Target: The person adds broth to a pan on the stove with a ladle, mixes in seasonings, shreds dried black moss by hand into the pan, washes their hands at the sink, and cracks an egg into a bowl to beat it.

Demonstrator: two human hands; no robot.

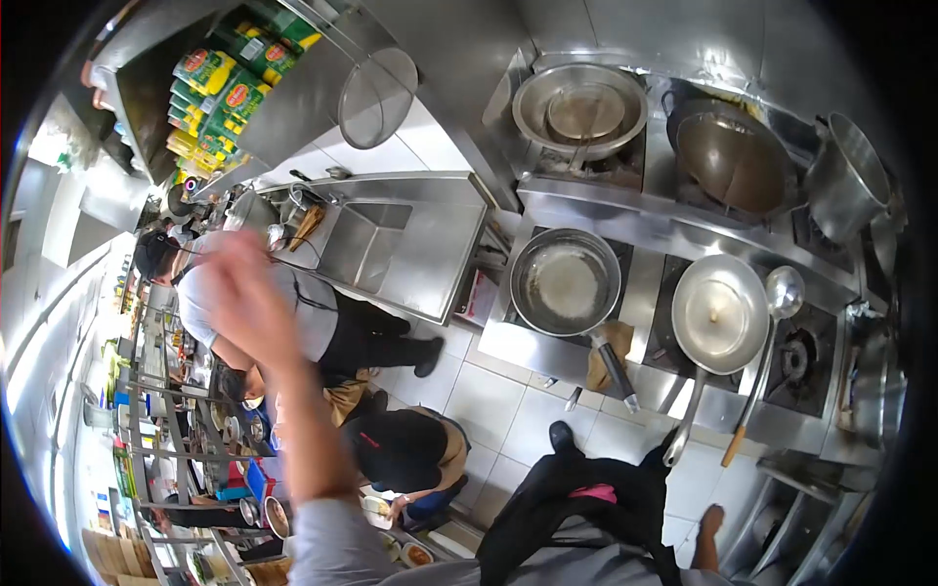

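Note:
My left hand [239, 288] is raised at the left, arm stretched out, and blurred by motion. Its fingers are smeared, and nothing can be made out in it. Low at my side hangs my right hand [713, 518], small in view, its fingers not clear. It is apart from the stove, nearest to the front edge. On the stove lie a steel frying pan [721, 303], its handle pointing toward me, and a long ladle [785, 291] with a wooden-ended handle. Left of them sits a deep saucepan [567, 283] with pale residue, a brown cloth [608, 359] by its handle.
Behind are a steel basin [528, 103], a dark wok [738, 161] and a tall pot [850, 176]. A strainer [378, 98] hangs above a steel sink [430, 244]. One person [303, 303] stands by the sink; another in a black cap [391, 449] bends nearby.

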